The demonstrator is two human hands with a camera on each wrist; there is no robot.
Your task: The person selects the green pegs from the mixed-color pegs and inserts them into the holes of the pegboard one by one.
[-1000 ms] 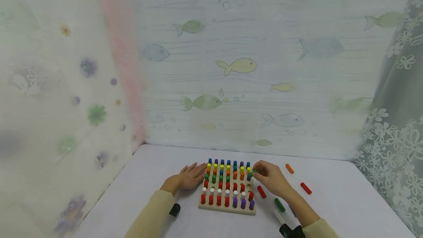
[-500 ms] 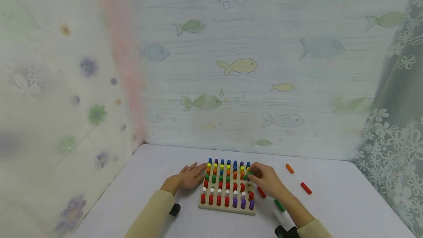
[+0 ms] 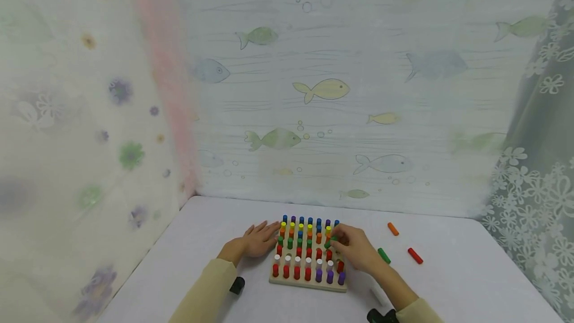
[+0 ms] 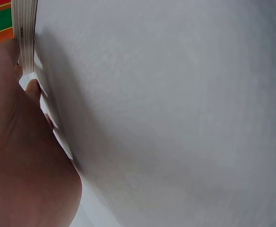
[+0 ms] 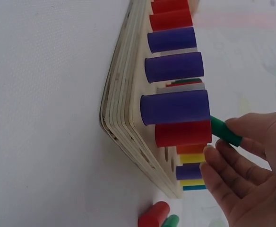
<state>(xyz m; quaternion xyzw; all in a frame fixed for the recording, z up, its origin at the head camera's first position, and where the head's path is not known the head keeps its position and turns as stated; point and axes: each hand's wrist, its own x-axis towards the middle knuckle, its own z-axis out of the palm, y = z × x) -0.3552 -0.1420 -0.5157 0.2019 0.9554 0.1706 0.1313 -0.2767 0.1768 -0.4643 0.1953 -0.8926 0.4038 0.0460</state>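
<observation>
A wooden pegboard [image 3: 309, 286] carries rows of upright coloured pegs: blue, yellow, orange, green, red, white and purple. My right hand [image 3: 358, 249] is over its right side, pinching a green peg [image 5: 227, 131] between thumb and fingers. The peg is tilted and held up above the board near the green row. Bare holes show in the board's right part in the right wrist view. My left hand [image 3: 260, 239] lies flat with spread fingers on the table, its fingertips at the board's left edge.
Loose pegs lie right of the board: an orange peg [image 3: 393, 229], a red peg [image 3: 415, 255], a green peg [image 3: 384, 255] and a white peg [image 3: 378, 292] partly behind my forearm. Another red peg [image 5: 153, 215] lies close beside the board. Patterned curtains stand behind and beside the table.
My right hand has moved left from the board's right edge to over its right columns, carrying the green peg, which has tipped more upright. My left hand has stayed put.
</observation>
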